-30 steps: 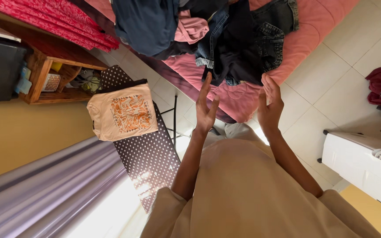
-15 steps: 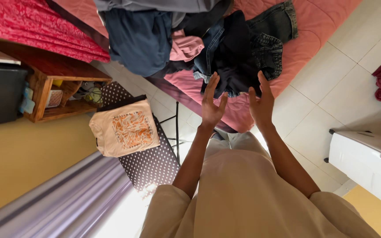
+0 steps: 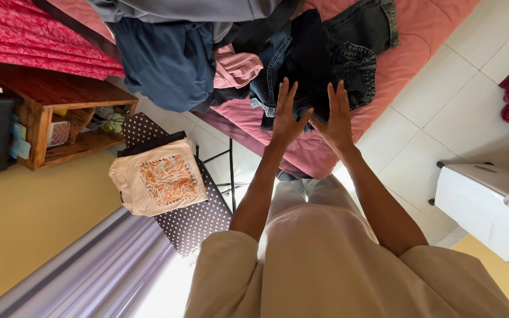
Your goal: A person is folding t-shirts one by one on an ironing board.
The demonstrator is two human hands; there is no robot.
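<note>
Dark clothes, jeans and a black garment, lie heaped on the pink-sheeted bed, beside a blue shirt and a pink garment. Left hand and right hand are both empty, fingers spread, side by side at the heap's near edge. Folded peach printed T-shirt rests on the dotted ironing board.

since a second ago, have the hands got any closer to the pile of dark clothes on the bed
Yes. Both the left hand and the right hand have reached forward, from near the edge of the pink bed to over the dark clothes, fingers spread and holding nothing.
</note>
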